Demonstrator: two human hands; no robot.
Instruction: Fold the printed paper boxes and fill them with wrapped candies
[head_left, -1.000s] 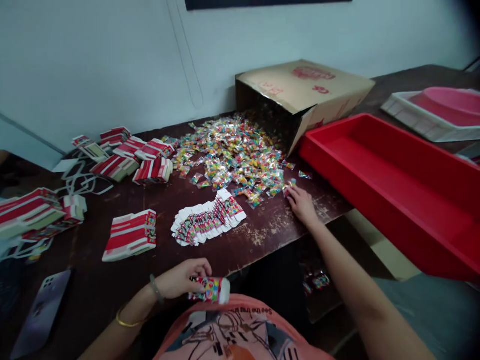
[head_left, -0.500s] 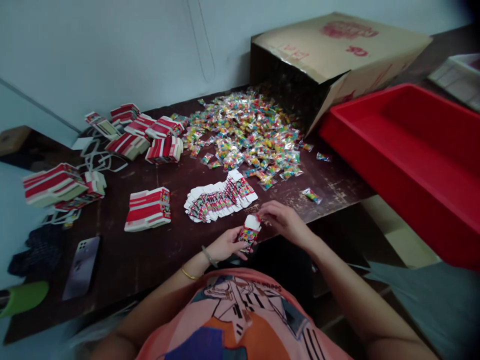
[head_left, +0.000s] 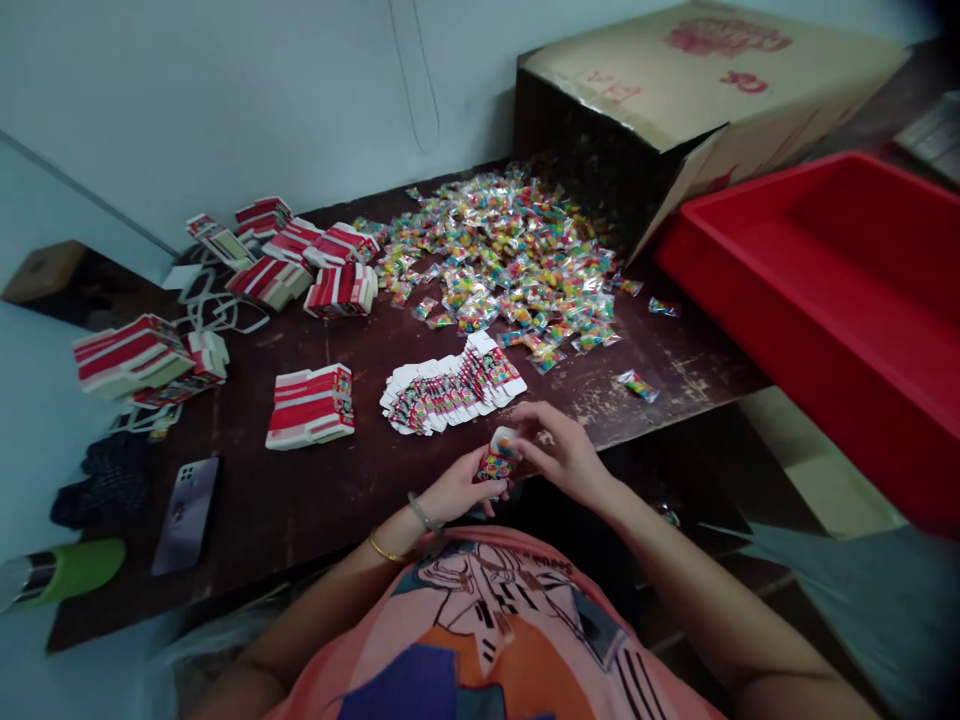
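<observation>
My left hand (head_left: 455, 487) is closed round a small colourful printed carton (head_left: 498, 460), held upright over the table's near edge. My right hand (head_left: 559, 452) pinches at the carton's white top end; whether a packet is in its fingers is hidden. Just beyond lies a fanned row of flat printed cartons (head_left: 452, 384). Farther back a big heap of small bright sweet packets (head_left: 510, 260) spills from a tipped cardboard box (head_left: 697, 95). One loose packet (head_left: 637, 384) lies to the right of my hands.
Stacks of red-and-white flat cartons (head_left: 312, 406) lie at the left and back left of the dark wooden table (head_left: 315, 500). A phone (head_left: 186, 514) and a green bottle (head_left: 64, 572) sit at the near left. A large red tray (head_left: 840, 300) stands on the right.
My right hand came back from the sweet heap to the carton in my left hand. The carton rose from my lap to the table edge. One packet now lies loose at the right.
</observation>
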